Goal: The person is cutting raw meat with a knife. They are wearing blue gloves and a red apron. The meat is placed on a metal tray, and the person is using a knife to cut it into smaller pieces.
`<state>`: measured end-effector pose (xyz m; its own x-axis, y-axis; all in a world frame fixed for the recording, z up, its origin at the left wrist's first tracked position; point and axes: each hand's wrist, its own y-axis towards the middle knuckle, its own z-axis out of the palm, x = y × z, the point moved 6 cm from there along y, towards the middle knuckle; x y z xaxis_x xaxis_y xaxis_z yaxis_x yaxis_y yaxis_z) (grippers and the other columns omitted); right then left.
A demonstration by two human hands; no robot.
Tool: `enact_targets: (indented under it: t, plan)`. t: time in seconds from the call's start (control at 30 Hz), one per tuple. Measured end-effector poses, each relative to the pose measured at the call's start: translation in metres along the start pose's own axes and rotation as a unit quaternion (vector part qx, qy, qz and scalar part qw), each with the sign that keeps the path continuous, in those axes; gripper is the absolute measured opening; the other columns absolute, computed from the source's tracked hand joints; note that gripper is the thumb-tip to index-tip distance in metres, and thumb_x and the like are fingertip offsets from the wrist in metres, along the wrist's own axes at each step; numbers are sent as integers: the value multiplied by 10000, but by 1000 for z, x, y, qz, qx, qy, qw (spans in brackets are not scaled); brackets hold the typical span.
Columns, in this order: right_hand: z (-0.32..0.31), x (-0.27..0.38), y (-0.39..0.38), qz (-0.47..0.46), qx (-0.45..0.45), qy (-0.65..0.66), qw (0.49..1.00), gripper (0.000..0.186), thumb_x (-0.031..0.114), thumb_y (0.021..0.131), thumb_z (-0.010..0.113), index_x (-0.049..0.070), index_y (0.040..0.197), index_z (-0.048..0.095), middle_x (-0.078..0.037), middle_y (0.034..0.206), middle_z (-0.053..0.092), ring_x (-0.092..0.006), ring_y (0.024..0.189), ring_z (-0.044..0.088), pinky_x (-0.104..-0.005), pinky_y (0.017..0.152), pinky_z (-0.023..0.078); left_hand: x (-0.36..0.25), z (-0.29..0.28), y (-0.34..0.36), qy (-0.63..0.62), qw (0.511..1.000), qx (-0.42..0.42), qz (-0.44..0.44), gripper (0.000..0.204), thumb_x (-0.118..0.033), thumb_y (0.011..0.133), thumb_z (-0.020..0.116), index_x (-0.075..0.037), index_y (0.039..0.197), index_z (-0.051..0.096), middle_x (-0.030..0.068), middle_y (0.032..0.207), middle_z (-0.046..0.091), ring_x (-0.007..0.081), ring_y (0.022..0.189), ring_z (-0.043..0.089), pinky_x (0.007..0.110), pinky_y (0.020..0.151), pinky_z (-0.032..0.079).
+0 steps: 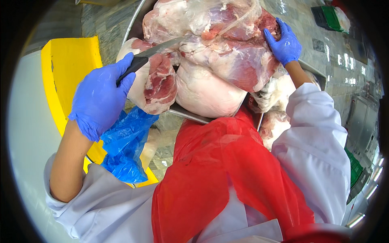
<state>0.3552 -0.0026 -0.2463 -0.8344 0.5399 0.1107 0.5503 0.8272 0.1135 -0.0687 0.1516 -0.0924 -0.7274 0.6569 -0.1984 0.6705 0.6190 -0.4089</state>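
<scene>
My left hand [102, 92], in a blue glove, is closed round the black handle of a knife [164, 46]. The blade reaches right across the meat, its tip against the large upper piece. My right hand [285, 43], also gloved in blue, rests with fingers spread on the right edge of that large piece of raw meat [227, 60], which has red flesh, white fat and a clear film over part of it. Below it lies a pale, fat-covered piece [206, 90]. A cut piece with a red face [159, 83] sits at the left, near the knife handle.
The meat lies in a metal bin [190, 116] against my red apron [210, 158]. A yellow stand [73, 69] and crumpled blue plastic [127, 141] are at the left. More meat [274, 125] lies to the right. A green crate [327, 18] stands on the tiled floor far right.
</scene>
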Motion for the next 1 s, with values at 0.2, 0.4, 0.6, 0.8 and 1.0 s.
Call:
enact_targets:
  t: [0.2,0.4,0.6,0.8,1.0]
  plan:
    - [0,2,0,4,12,-16,1000,800,677,878,638,133,1458,554,-153,1415,613,-359,1232,635,-446,1005,522,14,15,13,-27,1000,3,-1,415,-288,984,622,-76,1339,661,241,1055,714,432,956,668,498,839,535]
    - [1,1,1,-18,-8,2,1000,825,683,862,644,107,1446,555,-162,1393,623,-365,1207,644,-458,1002,524,-12,3,23,-21,998,-17,54,398,-270,989,619,-50,1319,652,253,984,708,455,883,669,500,781,543]
    - [2,0,-3,-31,-5,-13,999,834,687,869,636,108,1462,547,-155,1414,614,-353,1231,637,-445,1017,520,-36,59,28,6,1000,14,8,404,-305,1014,594,-1,1274,649,272,1000,709,471,902,668,503,812,544]
    - [-4,4,-8,-26,-7,-34,999,866,727,868,599,104,1466,539,-166,1408,616,-371,1226,636,-462,1017,517,-27,106,-6,-183,954,-217,-94,341,-334,1000,621,-39,1155,693,211,890,735,382,806,724,477,718,563]
    - [-4,3,-9,-20,5,-55,998,877,742,884,576,116,1494,515,-129,1458,588,-339,1271,616,-446,1025,510,-38,179,-24,-302,877,-330,-176,324,-331,999,635,-54,1136,735,209,934,748,367,809,736,444,735,570]
